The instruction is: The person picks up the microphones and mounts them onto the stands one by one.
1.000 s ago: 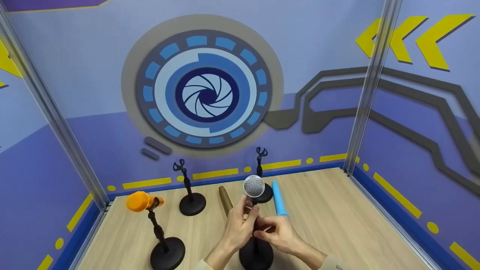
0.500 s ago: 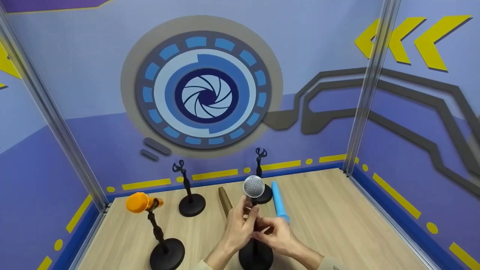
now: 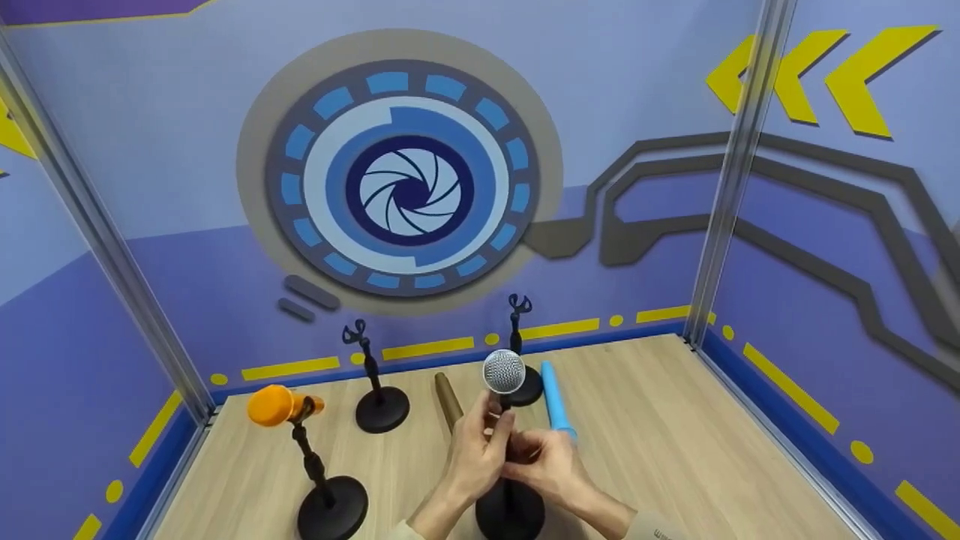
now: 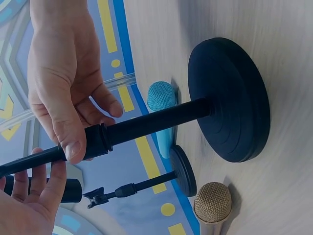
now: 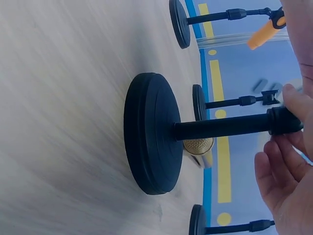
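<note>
A black microphone stand with a round base (image 3: 510,517) stands upright at the front of the table, carrying a black microphone with a silver mesh head (image 3: 504,371). My left hand (image 3: 476,454) holds the stand's upper pole (image 4: 34,160) just below the microphone, its fingers passing in front of the black microphone handle (image 4: 72,190). Lower down, my right hand (image 3: 551,465) pinches the collar (image 4: 98,139) on the pole between thumb and fingers. The right wrist view shows the right hand (image 5: 288,188) at that collar, above the thick lower tube (image 5: 222,127).
An orange microphone (image 3: 274,406) sits in a stand at left. Two stands without microphones, one at back left (image 3: 382,409) and one behind the silver head (image 3: 517,337), stand near the wall. A brown-gold microphone (image 3: 448,397) and a blue microphone (image 3: 555,397) lie on the table (image 3: 675,450).
The right hand's fingers turn slightly at the collar. The left hand keeps its hold, and the stand stays in place; the head view shifts a little.
</note>
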The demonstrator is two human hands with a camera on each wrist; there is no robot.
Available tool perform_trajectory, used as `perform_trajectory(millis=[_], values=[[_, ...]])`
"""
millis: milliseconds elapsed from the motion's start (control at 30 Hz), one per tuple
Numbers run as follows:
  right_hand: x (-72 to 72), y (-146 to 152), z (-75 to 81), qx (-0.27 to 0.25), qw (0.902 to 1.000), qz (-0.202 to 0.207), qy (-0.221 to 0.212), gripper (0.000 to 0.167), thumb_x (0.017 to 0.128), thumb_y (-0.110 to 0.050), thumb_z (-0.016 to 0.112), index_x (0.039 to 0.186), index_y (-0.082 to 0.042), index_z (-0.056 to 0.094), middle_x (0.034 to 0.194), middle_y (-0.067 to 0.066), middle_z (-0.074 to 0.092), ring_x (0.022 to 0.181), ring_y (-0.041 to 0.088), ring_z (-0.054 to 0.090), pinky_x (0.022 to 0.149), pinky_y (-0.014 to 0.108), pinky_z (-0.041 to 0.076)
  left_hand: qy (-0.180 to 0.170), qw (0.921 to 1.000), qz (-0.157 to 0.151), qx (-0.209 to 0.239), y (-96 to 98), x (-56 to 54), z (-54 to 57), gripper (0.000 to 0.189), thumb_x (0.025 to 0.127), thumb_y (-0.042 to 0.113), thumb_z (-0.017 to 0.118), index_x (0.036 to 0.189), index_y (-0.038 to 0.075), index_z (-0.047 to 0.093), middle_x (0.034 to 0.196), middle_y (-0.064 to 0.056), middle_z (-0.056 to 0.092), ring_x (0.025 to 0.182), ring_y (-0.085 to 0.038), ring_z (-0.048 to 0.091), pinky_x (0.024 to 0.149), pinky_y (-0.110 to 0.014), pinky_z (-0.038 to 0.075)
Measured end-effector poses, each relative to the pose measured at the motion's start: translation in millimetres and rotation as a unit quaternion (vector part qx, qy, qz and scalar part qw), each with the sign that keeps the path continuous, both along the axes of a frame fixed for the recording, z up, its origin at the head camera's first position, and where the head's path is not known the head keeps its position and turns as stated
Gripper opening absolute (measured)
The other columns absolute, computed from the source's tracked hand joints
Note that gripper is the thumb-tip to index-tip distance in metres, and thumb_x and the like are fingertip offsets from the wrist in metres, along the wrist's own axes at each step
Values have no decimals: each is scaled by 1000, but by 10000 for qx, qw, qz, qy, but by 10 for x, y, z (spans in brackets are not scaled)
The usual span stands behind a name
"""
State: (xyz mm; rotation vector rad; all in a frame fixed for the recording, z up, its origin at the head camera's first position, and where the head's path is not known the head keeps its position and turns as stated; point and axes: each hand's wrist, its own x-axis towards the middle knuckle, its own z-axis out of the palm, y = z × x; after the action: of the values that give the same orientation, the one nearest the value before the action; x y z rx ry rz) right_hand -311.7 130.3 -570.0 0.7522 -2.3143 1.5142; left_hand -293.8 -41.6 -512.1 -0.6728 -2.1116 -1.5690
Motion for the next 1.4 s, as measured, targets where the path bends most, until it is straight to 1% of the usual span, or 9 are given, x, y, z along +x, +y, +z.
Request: perform_trajectory(millis=[100,267,367,567,800,1000,1133,1300,1400], values=[[-7,-15,11,-37,9997,150,-170,21,86,-26,98,100,-17,85,89,3,86,78,2,77,70,27,65,29,10000,74,-11,-2,5,-1,5,113,15,66,118,14,65,98,-5,69,82,-18,75,69,-27,62],[-26,4,19,-124,9952,793,-555,24,92,-21,93,113,-13,83,98,11,86,87,5,79,73,27,66,-19,10000,69,-13,0,22,10,7,114,18,65,119,14,65,99,-5,70,83,-19,75,72,-25,61],[-34,17,22,-144,9911,1162,-633,25,94,-14,87,118,-10,82,103,15,85,92,4,78,74,26,65,-1,9999,129,-84,6,21,8,7,114,19,66,117,14,65,98,-4,69,83,-14,73,72,-25,60],[-41,27,10,-357,9863,1475,-653,36,88,4,73,122,0,81,109,22,85,98,-1,76,76,23,63,24,9999,155,-62,10,16,-3,5,113,17,67,117,17,65,97,-3,69,83,-12,74,73,-25,62],[-26,33,-9,-435,9868,1420,-644,34,89,6,73,121,0,82,110,22,85,99,0,78,80,23,64,-5,9998,178,-58,6,9,-14,4,114,21,65,117,18,65,98,-3,70,84,-12,74,73,-25,62],[8,39,-36,-505,9899,1229,-502,31,92,4,77,123,-2,82,108,21,85,96,0,77,75,24,64,4,9998,195,-99,8,6,-8,5,114,20,66,117,17,65,97,-3,70,83,-13,75,73,-27,63],[43,36,-50,-483,9938,912,-408,28,95,-4,84,123,-5,83,106,17,86,93,3,78,72,26,64,11,9999,131,-58,11,11,1,5,113,15,66,116,12,65,97,-5,71,82,-21,78,72,-28,64],[62,18,-32,-394,9968,521,-467,25,91,-11,92,115,-10,84,100,13,87,90,8,80,72,25,64,94,9999,135,-15,18,14,-3,8,112,11,67,116,5,65,97,-7,70,81,-25,79,70,-31,65],[63,8,-20,-383,9970,371,-556,26,87,-13,95,111,-12,84,98,10,86,88,8,80,72,25,63,147,9997,204,-27,24,11,-11,6,111,10,68,115,8,65,97,-6,69,81,-22,79,70,-29,65]])
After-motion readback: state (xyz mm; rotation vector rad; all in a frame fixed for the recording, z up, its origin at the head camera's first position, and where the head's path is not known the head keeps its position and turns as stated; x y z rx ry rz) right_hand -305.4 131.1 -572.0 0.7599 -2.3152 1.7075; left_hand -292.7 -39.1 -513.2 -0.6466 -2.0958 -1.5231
